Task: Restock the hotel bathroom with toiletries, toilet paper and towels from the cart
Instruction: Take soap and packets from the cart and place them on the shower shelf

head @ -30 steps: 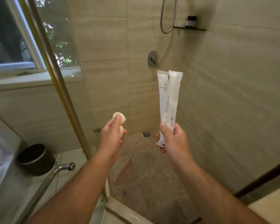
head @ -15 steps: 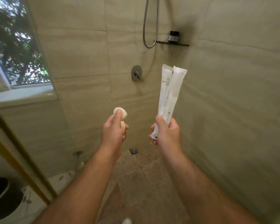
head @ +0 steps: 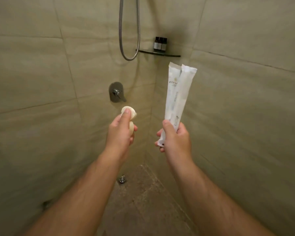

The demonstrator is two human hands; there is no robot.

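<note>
My left hand (head: 121, 133) grips two small round cream soaps (head: 131, 113), one above the thumb and one lower between the fingers. In my right hand (head: 175, 138) two long white sealed toiletry packets (head: 177, 96) stand upright, side by side. Both hands are raised in front of the shower corner, below a dark corner shelf (head: 160, 54) that carries small dark bottles (head: 160, 43). The packets' tops reach just under the shelf's right end.
Beige tiled walls close in on the left and right. A metal shower hose (head: 129, 40) loops down left of the shelf, with the mixer handle (head: 117, 92) below it. A floor drain (head: 122, 179) sits in the brown stone floor.
I have moved further into the shower: the window, glass door and bin have left the view, and the shelf and mixer appear closer. Both hands keep the same hold.
</note>
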